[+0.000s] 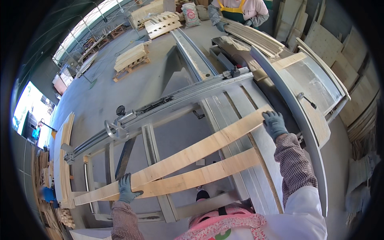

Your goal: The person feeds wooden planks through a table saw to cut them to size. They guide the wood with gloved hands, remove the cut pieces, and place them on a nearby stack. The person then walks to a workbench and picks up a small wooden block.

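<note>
A long, pale wooden strip (200,147) slants across the frame of a sliding table saw (216,116), its right end farther away. My gloved right hand (274,125) grips that strip at its right end. Toward the other end, my gloved left hand (127,189) has its fingers over the same strip, with the thumb stretched out toward a second wooden strip (200,174). This second strip lies on the saw's frame, nearer to me; its left end is partly hidden under the first strip and my left hand.
A long metal fence (288,96) curves past my right arm. Ahead runs the crosscut rail (160,105) with its black knob (121,110). A co-worker (244,12) at the far end handles stacked strips (256,38). Board stacks stand at left (64,160) and on pallets (131,58).
</note>
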`<state>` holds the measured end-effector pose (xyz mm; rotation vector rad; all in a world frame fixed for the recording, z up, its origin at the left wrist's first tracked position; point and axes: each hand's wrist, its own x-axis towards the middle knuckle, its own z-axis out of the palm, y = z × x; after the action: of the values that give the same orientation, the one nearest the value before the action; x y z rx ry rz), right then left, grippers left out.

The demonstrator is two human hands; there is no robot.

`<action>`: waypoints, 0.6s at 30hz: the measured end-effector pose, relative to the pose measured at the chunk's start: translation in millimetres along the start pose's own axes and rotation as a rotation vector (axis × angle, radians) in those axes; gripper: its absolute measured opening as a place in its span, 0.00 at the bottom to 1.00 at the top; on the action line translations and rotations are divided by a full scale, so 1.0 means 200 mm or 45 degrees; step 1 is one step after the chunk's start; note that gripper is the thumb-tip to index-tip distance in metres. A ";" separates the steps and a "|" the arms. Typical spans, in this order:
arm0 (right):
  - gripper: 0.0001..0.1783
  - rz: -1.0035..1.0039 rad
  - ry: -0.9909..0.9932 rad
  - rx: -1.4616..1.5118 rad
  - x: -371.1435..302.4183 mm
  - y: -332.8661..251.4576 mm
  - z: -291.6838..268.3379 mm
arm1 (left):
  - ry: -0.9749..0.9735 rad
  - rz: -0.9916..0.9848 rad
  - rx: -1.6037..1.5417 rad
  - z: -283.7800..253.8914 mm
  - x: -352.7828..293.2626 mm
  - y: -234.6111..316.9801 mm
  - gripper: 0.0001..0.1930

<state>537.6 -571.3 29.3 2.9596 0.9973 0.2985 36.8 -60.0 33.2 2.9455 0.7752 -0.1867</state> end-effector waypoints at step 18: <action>0.40 -0.946 -0.034 0.286 0.21 -0.86 0.02 | -0.146 0.051 -0.094 -0.13 0.17 0.05 0.49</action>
<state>467.4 -408.2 20.9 2.4859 2.1161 0.1310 74.3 -48.6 54.1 2.8491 0.6920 -0.3135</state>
